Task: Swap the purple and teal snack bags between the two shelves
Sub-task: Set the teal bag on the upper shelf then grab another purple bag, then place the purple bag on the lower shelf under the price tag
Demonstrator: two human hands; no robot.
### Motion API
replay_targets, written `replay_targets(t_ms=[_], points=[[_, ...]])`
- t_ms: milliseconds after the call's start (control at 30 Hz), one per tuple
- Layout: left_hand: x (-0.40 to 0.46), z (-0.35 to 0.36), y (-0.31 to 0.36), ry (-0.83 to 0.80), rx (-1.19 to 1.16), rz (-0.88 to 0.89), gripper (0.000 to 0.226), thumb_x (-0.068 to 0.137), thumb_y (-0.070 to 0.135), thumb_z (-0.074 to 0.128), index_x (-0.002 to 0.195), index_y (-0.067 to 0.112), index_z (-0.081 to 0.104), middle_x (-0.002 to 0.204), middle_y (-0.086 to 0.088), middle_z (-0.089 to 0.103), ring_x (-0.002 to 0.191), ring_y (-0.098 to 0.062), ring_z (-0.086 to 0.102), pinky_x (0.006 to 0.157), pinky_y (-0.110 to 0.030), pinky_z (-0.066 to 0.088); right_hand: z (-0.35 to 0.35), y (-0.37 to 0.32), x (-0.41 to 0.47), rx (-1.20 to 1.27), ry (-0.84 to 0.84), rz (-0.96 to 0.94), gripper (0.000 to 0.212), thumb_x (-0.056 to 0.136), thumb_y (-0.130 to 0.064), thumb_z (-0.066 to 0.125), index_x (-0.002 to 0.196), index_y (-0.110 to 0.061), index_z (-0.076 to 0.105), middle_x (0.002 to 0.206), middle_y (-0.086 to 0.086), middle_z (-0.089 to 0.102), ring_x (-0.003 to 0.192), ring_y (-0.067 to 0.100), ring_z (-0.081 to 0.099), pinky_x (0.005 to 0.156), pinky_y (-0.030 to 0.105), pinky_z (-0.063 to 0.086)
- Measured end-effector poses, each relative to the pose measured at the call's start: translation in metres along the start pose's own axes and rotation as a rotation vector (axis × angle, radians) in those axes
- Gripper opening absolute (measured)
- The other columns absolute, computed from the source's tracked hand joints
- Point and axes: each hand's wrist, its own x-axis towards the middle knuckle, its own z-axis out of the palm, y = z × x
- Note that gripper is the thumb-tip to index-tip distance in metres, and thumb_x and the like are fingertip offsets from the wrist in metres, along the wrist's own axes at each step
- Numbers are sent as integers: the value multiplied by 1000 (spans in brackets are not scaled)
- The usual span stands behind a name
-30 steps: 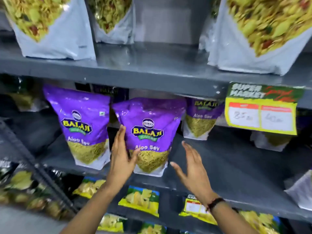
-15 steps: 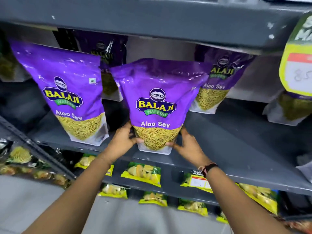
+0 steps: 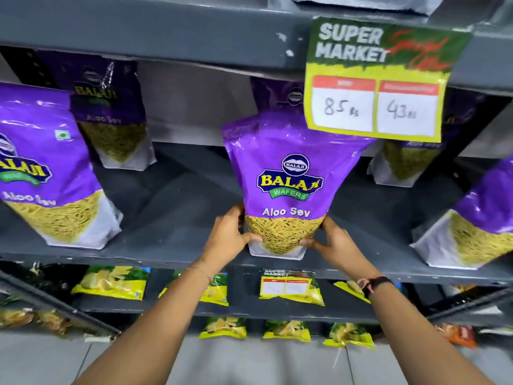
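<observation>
Head view: a purple snack bag (image 3: 288,184) stands upright at the front of the grey middle shelf (image 3: 172,207), with the left hand (image 3: 226,236) and right hand (image 3: 337,245) closed around its two lower corners, fingers (image 3: 251,238) pinching the base, probably to lift it out without crushing it. More purple bags (image 3: 47,168) stand apart on either side, a hanging price tag (image 3: 377,87) overlaps its top right corner and could snag, and no teal bag is visible.

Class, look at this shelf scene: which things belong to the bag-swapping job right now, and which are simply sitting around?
Part of the job:
- purple Aloo Sev bag, gripped at its base
- left hand
- right hand
- grey shelf it stands on

Just sitting around:
- price sign
- yellow chip packets below
- other purple bags, not yet touched
</observation>
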Motion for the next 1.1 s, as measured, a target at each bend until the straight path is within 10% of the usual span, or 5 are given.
replay_targets(t_ms=[600, 800, 900, 1100], points=[[-7, 13, 13, -26, 36, 42, 56, 58, 9, 79, 106, 4, 50, 108, -20, 66, 99, -34, 61, 89, -42, 51, -16, 15, -6, 83, -72, 21, 53, 79, -19, 63, 125, -12, 39, 131, 7, 54, 123, 23, 48, 93, 26, 35], [-12, 11, 8, -117, 89, 95, 70, 65, 14, 75, 124, 10, 37, 128, -15, 54, 119, -29, 50, 98, -35, 40, -21, 12, -11, 97, -91, 4, 81, 75, -25, 68, 138, -17, 18, 136, -1, 46, 125, 15, 43, 96, 26, 34], [-18, -2, 15, 16, 159, 193, 72, 71, 18, 70, 131, 10, 32, 137, -13, 46, 126, -26, 43, 103, -28, 32, -33, -2, -22, 175, 158, -106, 84, 69, -40, 70, 136, -18, 24, 133, -5, 43, 123, 8, 42, 99, 22, 34], [-32, -65, 73, 604, 207, 754, 34, 87, 20, 48, 120, 9, 44, 125, -6, 56, 124, 1, 40, 105, -26, 32, -90, -77, -60, 205, 814, -582, 15, 82, -46, 52, 95, -49, 45, 90, -23, 53, 81, 1, 53, 75, 15, 44]])
